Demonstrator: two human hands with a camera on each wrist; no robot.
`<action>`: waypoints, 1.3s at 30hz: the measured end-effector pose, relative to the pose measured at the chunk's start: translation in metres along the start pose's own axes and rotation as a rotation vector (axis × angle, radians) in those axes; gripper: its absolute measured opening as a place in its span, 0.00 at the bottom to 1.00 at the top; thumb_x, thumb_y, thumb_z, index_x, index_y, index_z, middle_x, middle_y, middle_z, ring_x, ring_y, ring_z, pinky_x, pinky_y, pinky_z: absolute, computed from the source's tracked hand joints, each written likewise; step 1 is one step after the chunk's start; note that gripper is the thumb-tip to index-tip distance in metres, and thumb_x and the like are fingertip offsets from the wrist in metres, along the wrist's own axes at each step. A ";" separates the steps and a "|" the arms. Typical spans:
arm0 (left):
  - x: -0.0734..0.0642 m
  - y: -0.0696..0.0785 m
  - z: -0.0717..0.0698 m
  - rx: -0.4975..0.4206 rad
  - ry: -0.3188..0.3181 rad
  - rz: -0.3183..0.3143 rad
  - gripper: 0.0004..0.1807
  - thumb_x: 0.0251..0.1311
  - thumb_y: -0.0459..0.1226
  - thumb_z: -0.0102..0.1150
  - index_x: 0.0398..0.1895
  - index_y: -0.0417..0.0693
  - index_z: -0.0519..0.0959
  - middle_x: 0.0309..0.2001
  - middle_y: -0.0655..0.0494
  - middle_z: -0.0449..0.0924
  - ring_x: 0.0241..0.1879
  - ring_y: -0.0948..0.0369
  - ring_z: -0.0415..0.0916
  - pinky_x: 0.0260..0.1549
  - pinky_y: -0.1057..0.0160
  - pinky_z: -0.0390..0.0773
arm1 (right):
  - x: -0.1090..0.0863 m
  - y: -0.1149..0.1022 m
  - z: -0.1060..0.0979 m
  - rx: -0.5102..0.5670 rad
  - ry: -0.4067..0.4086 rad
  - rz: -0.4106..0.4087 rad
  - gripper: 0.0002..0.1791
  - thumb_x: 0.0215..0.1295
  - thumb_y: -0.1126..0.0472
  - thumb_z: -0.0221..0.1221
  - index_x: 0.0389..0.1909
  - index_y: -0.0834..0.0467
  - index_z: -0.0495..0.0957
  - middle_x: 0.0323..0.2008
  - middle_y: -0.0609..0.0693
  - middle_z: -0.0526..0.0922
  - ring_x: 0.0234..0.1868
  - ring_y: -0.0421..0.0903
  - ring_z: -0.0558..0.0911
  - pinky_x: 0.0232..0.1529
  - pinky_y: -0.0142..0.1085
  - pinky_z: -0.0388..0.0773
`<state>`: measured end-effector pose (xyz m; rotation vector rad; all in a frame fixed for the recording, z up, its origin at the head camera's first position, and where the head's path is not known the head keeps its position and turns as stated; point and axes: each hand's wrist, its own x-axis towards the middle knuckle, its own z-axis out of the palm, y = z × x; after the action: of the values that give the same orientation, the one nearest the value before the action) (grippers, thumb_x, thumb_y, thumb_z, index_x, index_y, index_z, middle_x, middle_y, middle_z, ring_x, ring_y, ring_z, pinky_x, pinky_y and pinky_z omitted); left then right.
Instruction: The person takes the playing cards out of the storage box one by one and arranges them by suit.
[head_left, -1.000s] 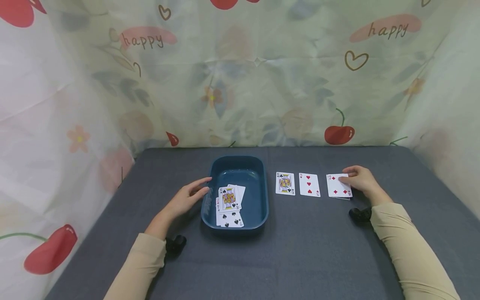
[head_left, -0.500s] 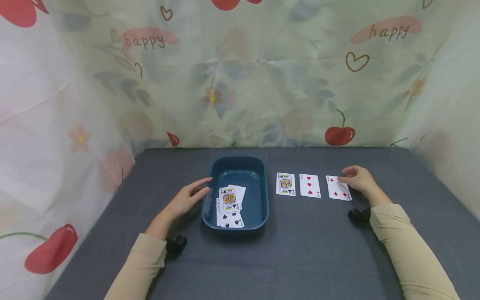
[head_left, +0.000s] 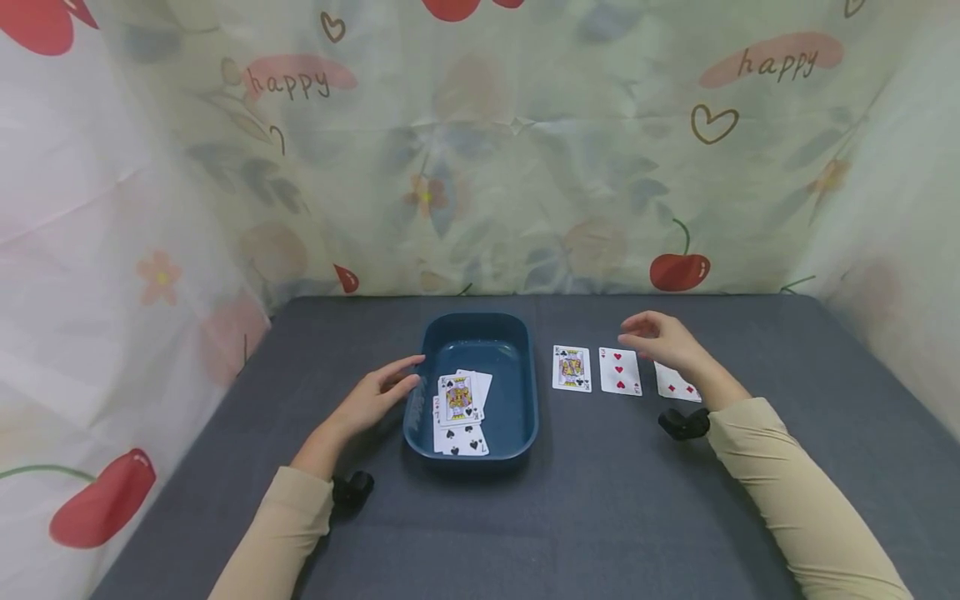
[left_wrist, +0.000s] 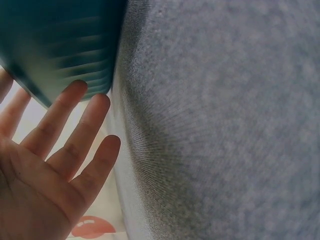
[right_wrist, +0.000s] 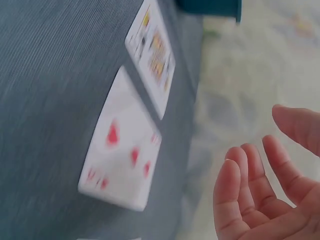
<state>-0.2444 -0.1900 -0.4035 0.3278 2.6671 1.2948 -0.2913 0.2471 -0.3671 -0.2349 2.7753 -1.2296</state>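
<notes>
In the head view my left hand (head_left: pixel 371 400) is at the left rim of a blue tray (head_left: pixel 516 400), fingers extended. The left wrist view shows its spread fingers (left_wrist: pixel 82 127) beside the tray wall; whether they touch it I cannot tell. Above the table, my right hand (head_left: pixel 667 342) hovers with relaxed fingers and nothing in them. It partly covers a diamonds card (head_left: pixel 675 385). To its left lie a three of hearts (head_left: pixel 620 372) and a king of clubs (head_left: pixel 572 368), both face up. Inside the tray, a king of spades (head_left: pixel 458 398) tops several overlapping cards.
A dark grey cloth (head_left: pixel 600 500) covers the table. Behind it hangs a patterned curtain (head_left: pixel 517 183), which also runs along both sides. A black wrist camera (head_left: pixel 684 423) sits under the right sleeve, and another (head_left: pixel 351 492) by the left.
The right hand first straightened the diamonds cards so that only the top one shows, then let go and moved left and up towards the three of hearts. The left hand has stayed put.
</notes>
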 end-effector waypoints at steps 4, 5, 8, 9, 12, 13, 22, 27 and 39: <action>0.001 -0.001 0.000 -0.006 -0.001 0.008 0.26 0.68 0.48 0.47 0.68 0.59 0.62 0.67 0.44 0.64 0.59 0.46 0.72 0.58 0.45 0.70 | 0.002 -0.019 0.011 -0.009 -0.033 -0.043 0.25 0.64 0.54 0.57 0.57 0.65 0.69 0.51 0.64 0.76 0.48 0.57 0.77 0.45 0.39 0.78; 0.001 -0.001 0.000 -0.007 -0.002 0.008 0.26 0.68 0.48 0.47 0.68 0.59 0.62 0.67 0.43 0.64 0.58 0.46 0.72 0.58 0.45 0.70 | 0.003 -0.024 0.013 -0.016 -0.041 -0.058 0.24 0.64 0.54 0.57 0.56 0.65 0.69 0.51 0.63 0.77 0.48 0.57 0.78 0.44 0.36 0.77; 0.001 -0.002 0.000 -0.014 -0.002 0.008 0.26 0.67 0.48 0.47 0.68 0.59 0.62 0.67 0.43 0.64 0.58 0.46 0.73 0.58 0.45 0.70 | 0.005 -0.036 0.021 -0.033 -0.059 -0.114 0.23 0.64 0.55 0.57 0.55 0.64 0.71 0.51 0.63 0.78 0.47 0.56 0.79 0.40 0.33 0.75; 0.001 -0.002 0.000 -0.014 -0.003 0.011 0.26 0.68 0.48 0.47 0.68 0.59 0.62 0.67 0.43 0.64 0.58 0.46 0.73 0.58 0.45 0.70 | 0.006 -0.041 0.025 -0.036 -0.069 -0.134 0.22 0.64 0.55 0.57 0.54 0.64 0.71 0.51 0.62 0.78 0.47 0.55 0.79 0.40 0.33 0.75; 0.001 -0.002 -0.001 -0.007 -0.004 0.014 0.26 0.68 0.47 0.46 0.69 0.57 0.61 0.67 0.42 0.63 0.58 0.46 0.72 0.58 0.44 0.70 | 0.009 -0.054 0.034 -0.013 -0.107 -0.182 0.21 0.63 0.56 0.58 0.53 0.64 0.72 0.50 0.62 0.78 0.48 0.54 0.79 0.43 0.37 0.76; 0.001 -0.002 -0.001 -0.006 -0.005 0.016 0.27 0.68 0.46 0.46 0.69 0.55 0.61 0.67 0.41 0.63 0.58 0.45 0.72 0.58 0.44 0.69 | 0.010 -0.059 0.038 -0.004 -0.121 -0.195 0.21 0.63 0.57 0.58 0.53 0.64 0.72 0.50 0.61 0.78 0.49 0.54 0.79 0.45 0.38 0.76; 0.001 -0.003 -0.002 0.002 -0.011 0.021 0.27 0.69 0.45 0.46 0.69 0.54 0.60 0.67 0.40 0.63 0.58 0.44 0.72 0.58 0.44 0.70 | 0.015 -0.094 0.064 0.031 -0.214 -0.260 0.18 0.63 0.58 0.59 0.51 0.61 0.73 0.49 0.58 0.78 0.49 0.52 0.79 0.52 0.45 0.76; 0.001 -0.002 -0.001 -0.011 -0.010 0.024 0.26 0.68 0.48 0.47 0.68 0.59 0.62 0.67 0.44 0.63 0.58 0.46 0.73 0.58 0.45 0.70 | 0.020 -0.111 0.076 0.046 -0.247 -0.293 0.17 0.62 0.57 0.59 0.50 0.59 0.74 0.48 0.57 0.79 0.49 0.51 0.80 0.51 0.44 0.77; 0.001 0.000 -0.001 -0.014 -0.008 0.008 0.26 0.67 0.49 0.47 0.68 0.60 0.62 0.66 0.44 0.65 0.57 0.47 0.74 0.58 0.46 0.71 | 0.033 -0.148 0.107 0.048 -0.286 -0.376 0.17 0.62 0.61 0.59 0.50 0.64 0.74 0.47 0.58 0.81 0.49 0.51 0.80 0.53 0.41 0.77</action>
<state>-0.2457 -0.1906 -0.4030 0.3415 2.6512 1.3115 -0.2929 0.0652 -0.3295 -0.8866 2.5206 -1.2161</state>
